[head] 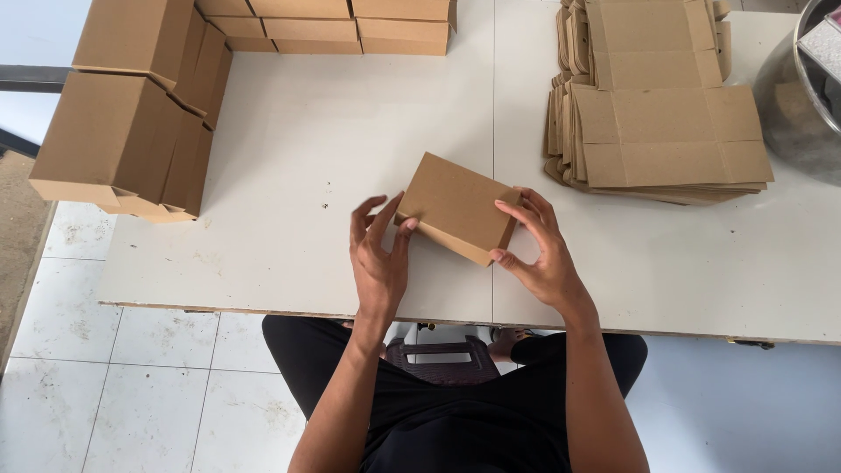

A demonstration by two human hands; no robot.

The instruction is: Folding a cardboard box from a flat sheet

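While both hands [455, 250] grip it, a plain brown cardboard box [457, 207] on the white table [298, 175].

One folded cardboard box [455, 208] held; two stacks of flat blanks [657, 105]; about nine finished boxes [131, 114]; one metal bowl [802, 96].

Bare desk [333, 140] lies open ahead and to the left of the grip on the folded cardboard box [455, 206]; passage there is unobstructed. Farther left, stacked assembled boxes [123, 131] block the desk edge. Ahead, a row of boxes [324, 26] closes the far side. Right of the grip, a pile of flat box blanks [657, 114] stands near, with a metal bowl [802, 105] beyond it.
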